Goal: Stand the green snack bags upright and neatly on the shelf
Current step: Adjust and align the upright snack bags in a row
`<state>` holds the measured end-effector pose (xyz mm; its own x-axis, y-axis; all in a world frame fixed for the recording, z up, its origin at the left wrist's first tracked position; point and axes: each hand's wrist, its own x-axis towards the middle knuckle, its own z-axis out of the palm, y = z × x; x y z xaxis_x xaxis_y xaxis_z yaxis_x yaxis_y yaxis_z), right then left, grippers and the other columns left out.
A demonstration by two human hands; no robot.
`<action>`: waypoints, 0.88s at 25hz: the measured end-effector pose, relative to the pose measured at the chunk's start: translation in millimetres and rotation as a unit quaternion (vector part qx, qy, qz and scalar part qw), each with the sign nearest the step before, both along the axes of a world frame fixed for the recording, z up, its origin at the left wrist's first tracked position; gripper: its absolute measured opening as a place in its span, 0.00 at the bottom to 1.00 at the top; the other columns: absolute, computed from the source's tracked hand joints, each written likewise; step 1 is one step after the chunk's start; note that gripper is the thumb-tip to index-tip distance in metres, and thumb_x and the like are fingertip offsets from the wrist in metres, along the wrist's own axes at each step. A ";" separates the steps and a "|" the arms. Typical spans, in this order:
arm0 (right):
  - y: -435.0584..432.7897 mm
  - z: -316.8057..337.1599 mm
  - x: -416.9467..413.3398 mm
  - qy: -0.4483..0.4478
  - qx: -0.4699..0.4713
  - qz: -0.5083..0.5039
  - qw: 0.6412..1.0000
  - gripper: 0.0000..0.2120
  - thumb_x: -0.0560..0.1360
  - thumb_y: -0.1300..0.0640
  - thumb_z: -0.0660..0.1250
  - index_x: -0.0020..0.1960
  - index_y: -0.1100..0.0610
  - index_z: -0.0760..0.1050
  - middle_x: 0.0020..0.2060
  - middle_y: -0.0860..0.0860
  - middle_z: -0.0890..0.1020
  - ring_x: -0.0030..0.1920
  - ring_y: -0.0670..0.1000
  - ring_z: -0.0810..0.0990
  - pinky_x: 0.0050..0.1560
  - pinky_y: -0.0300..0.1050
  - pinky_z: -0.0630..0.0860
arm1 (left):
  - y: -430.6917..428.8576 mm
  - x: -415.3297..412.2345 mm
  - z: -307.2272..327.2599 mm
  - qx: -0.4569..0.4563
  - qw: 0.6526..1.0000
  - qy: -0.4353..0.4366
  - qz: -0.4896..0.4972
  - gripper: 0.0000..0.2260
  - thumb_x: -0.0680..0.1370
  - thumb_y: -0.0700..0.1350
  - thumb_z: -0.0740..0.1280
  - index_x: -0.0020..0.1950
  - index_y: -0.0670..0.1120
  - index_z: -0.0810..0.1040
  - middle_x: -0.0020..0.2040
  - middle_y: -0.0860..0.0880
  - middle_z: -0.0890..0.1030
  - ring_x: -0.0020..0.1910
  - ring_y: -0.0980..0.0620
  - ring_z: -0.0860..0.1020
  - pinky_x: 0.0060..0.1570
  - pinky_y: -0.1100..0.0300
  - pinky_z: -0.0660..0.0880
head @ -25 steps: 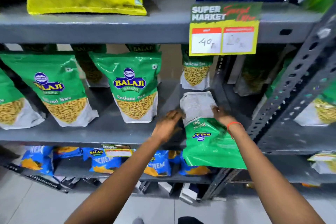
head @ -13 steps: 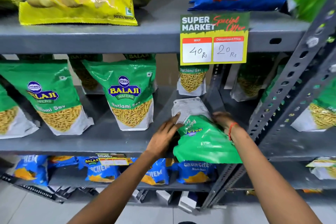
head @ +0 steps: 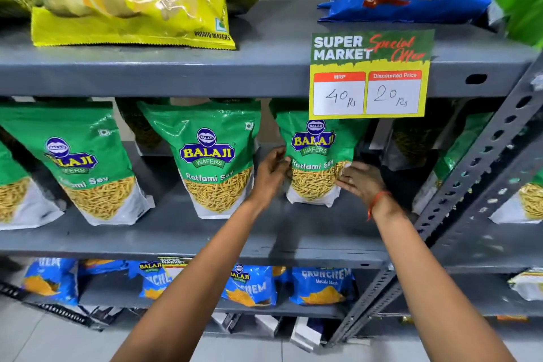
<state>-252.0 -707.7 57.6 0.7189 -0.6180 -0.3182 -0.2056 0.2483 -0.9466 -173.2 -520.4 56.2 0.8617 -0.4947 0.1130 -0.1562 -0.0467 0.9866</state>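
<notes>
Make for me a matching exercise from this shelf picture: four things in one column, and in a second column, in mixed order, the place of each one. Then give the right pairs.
Things:
1. yellow wafer bag
2. price sign
3. green bag between the hands
4. blue Crunchem bag

Places:
A. bottom shelf
B. middle shelf, standing upright, left hand and right hand at its sides
C. top shelf, left side
D. hanging from the front edge of the top shelf

Pairs: 1-C, 2-D, 3-B, 4-A
</notes>
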 end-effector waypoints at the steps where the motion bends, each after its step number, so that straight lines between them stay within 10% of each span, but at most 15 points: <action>1: -1.3 -4.6 0.7 0.002 -0.038 -0.002 0.999 0.09 0.75 0.73 0.58 0.40 0.64 0.74 0.28 0.55 0.79 0.24 0.45 0.79 0.34 0.39 0.81 | -2.5 0.0 -0.5 -0.019 1.000 0.016 0.005 0.12 0.79 0.33 0.56 0.61 0.29 0.67 0.41 0.46 0.76 0.35 0.67 0.76 0.40 0.72 0.72; 5: -8.9 -21.5 7.1 -0.031 -0.108 -0.053 0.992 0.11 0.73 0.71 0.62 0.55 0.74 0.74 0.45 0.61 0.78 0.26 0.43 0.80 0.42 0.46 0.83 | -10.6 2.6 3.1 -0.093 0.990 0.101 0.023 0.11 0.80 0.40 0.55 0.58 0.40 0.74 0.51 0.45 0.79 0.51 0.53 0.77 0.56 0.57 0.71; 13: -10.8 -26.9 11.5 -0.031 -0.173 -0.130 0.976 0.10 0.74 0.68 0.62 0.53 0.71 0.77 0.40 0.59 0.79 0.29 0.45 0.79 0.33 0.33 0.80 | -23.7 23.0 8.2 -0.120 0.986 0.034 0.109 0.06 0.78 0.44 0.60 0.42 0.53 0.71 0.43 0.49 0.76 0.48 0.47 0.74 0.55 0.44 0.72; 18: 7.2 -26.0 3.6 -0.013 -0.222 -0.093 0.970 0.10 0.73 0.62 0.60 0.47 0.67 0.76 0.47 0.68 0.81 0.48 0.60 0.79 0.49 0.46 0.71 | -21.5 2.7 -5.0 -0.042 0.999 0.015 -0.027 0.10 0.77 0.46 0.64 0.58 0.55 0.70 0.53 0.57 0.77 0.53 0.64 0.77 0.51 0.71 0.73; 22: 19.5 -38.3 -3.5 -0.024 -0.127 -0.018 0.991 0.09 0.73 0.51 0.56 0.44 0.52 0.73 0.52 0.56 0.79 0.55 0.54 0.75 0.56 0.51 0.71 | -20.4 4.2 -28.6 0.067 0.994 0.006 -0.083 0.27 0.72 0.49 0.70 0.69 0.49 0.64 0.62 0.51 0.76 0.61 0.53 0.75 0.62 0.56 0.72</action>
<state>-255.5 -688.1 19.3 0.7051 -0.6997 -0.1150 -0.1536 0.0076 -0.9881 -169.0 -540.8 27.6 0.7678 -0.6401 0.0273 -0.1613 -0.1520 0.9751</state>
